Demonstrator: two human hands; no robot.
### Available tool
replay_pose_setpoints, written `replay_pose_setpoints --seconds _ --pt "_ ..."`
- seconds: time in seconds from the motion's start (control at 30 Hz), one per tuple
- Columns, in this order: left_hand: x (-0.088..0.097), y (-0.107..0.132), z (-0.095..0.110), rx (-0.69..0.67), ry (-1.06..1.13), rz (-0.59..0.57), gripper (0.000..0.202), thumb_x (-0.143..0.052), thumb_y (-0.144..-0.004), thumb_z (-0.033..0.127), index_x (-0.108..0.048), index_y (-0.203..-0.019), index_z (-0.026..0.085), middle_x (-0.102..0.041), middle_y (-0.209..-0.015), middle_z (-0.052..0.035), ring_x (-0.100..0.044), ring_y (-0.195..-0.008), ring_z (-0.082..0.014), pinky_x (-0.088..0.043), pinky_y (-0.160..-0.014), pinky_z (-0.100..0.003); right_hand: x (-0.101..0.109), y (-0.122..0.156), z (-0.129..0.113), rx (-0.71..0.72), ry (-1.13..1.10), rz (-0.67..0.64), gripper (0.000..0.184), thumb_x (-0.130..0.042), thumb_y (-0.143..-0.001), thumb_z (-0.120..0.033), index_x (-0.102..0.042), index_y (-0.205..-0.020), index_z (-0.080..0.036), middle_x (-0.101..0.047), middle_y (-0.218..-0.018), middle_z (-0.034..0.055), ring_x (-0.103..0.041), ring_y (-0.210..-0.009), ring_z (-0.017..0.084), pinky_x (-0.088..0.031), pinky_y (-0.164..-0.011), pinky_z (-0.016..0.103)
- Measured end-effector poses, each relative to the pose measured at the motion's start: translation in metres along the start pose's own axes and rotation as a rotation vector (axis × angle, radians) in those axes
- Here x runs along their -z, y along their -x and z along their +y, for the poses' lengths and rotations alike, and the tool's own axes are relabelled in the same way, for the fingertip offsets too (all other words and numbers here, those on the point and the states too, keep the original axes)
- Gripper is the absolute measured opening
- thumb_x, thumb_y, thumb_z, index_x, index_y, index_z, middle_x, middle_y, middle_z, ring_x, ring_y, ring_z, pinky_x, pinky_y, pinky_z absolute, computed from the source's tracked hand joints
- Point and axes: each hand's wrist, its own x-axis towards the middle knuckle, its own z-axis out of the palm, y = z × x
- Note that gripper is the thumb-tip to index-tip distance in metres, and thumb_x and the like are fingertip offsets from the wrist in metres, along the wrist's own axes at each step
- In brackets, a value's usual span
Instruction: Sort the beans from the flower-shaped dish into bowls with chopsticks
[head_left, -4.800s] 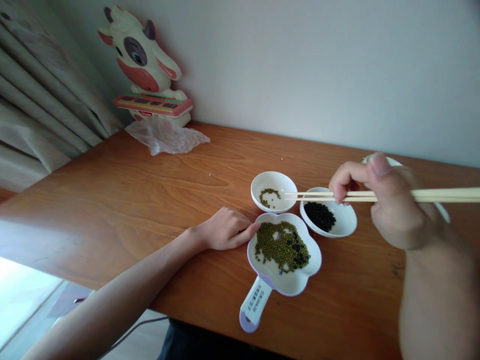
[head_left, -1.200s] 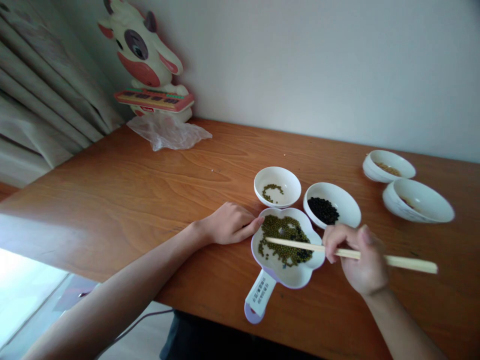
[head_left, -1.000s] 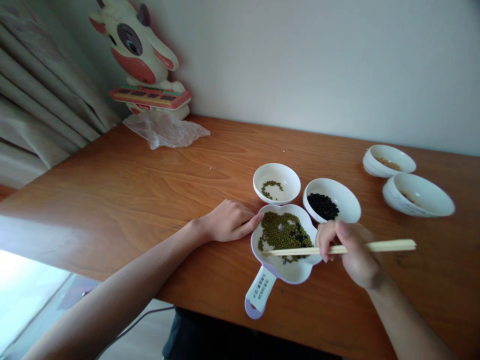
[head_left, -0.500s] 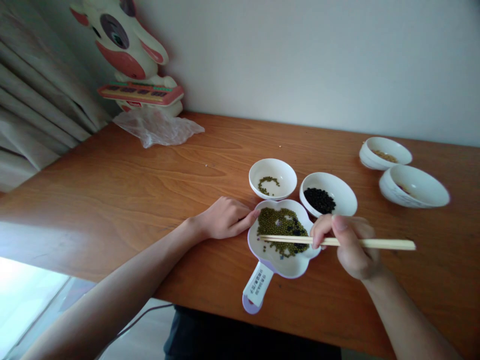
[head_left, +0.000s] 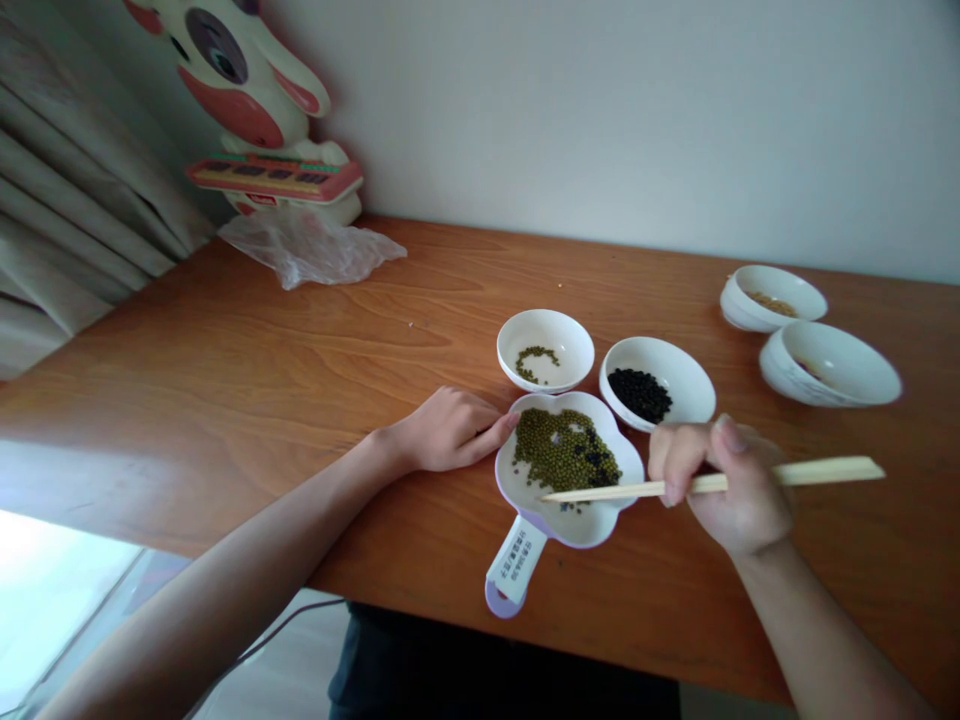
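A white flower-shaped dish (head_left: 592,526) with a lilac edge and a labelled handle holds green beans (head_left: 551,450) with some black beans among them. My left hand (head_left: 459,430) rests on the table at its left side, thumb on the rim, fingers curled and partly hidden. My right hand (head_left: 720,485) is closed around a pair of light wooden chopsticks (head_left: 825,471). Their tips lie together inside the dish, at the near edge of the beans. Just behind stand a white bowl (head_left: 574,345) with a few green beans and another bowl (head_left: 694,385) with black beans.
Two more white bowls stand at the back right, one (head_left: 806,292) with yellowish contents, the other (head_left: 847,365) with little visible inside. A clear plastic bag (head_left: 315,255) and a cow-shaped toy keyboard (head_left: 277,175) are at the back left. The wooden table (head_left: 225,400) meets the wall behind.
My right hand has moved right with the chopsticks, their tips shifting right and nearer to me. Beans near the front of the dish now lie farther back. My left hand stays at the rim.
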Motion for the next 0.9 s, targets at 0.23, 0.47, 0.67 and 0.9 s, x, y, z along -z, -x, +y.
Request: replay_pose_setpoints --seconds 0.23,0.47,0.67,0.9 --pt "0.000 -0.001 0.001 0.003 0.003 0.007 0.057 -0.027 -0.113 0.042 -0.052 -0.068 0.017 -0.064 -0.068 -0.0029 -0.053 -0.059 -0.0115 -0.034 -0.061 -0.028 0.002 -0.003 0.002 0.009 0.039 0.085 0.062 -0.036 -0.108 -0.038 -0.071 -0.061 -0.021 -0.061 -0.051 0.0030 -0.055 -0.049 0.015 -0.039 -0.050 0.034" --pt "0.001 -0.001 0.001 0.014 0.013 0.005 0.057 -0.028 -0.112 0.041 -0.054 -0.068 0.017 -0.065 -0.068 -0.0036 -0.055 -0.059 -0.0116 -0.035 -0.061 -0.027 0.006 -0.003 0.004 -0.009 0.107 0.023 0.059 -0.037 -0.108 -0.037 -0.071 -0.062 -0.020 -0.062 -0.054 0.0037 -0.058 -0.051 0.016 -0.040 -0.050 0.035" --pt "0.000 0.000 0.001 0.002 0.022 0.004 0.057 -0.028 -0.112 0.041 -0.053 -0.067 0.017 -0.065 -0.069 -0.0033 -0.055 -0.060 -0.0116 -0.036 -0.062 -0.027 0.007 -0.003 0.009 0.087 0.202 0.126 0.058 -0.039 -0.108 -0.036 -0.071 -0.062 -0.021 -0.061 -0.052 0.0033 -0.057 -0.049 0.016 -0.039 -0.050 0.035" --pt "0.000 0.000 -0.001 -0.006 0.025 0.007 0.054 -0.030 -0.112 0.040 -0.051 -0.069 0.017 -0.063 -0.068 -0.0026 -0.054 -0.060 -0.0112 -0.036 -0.062 -0.027 0.012 -0.006 -0.006 -0.018 -0.011 0.073 0.065 -0.038 -0.108 -0.042 -0.071 -0.055 -0.023 -0.056 -0.044 0.0031 -0.050 -0.043 0.015 -0.034 -0.049 0.035"
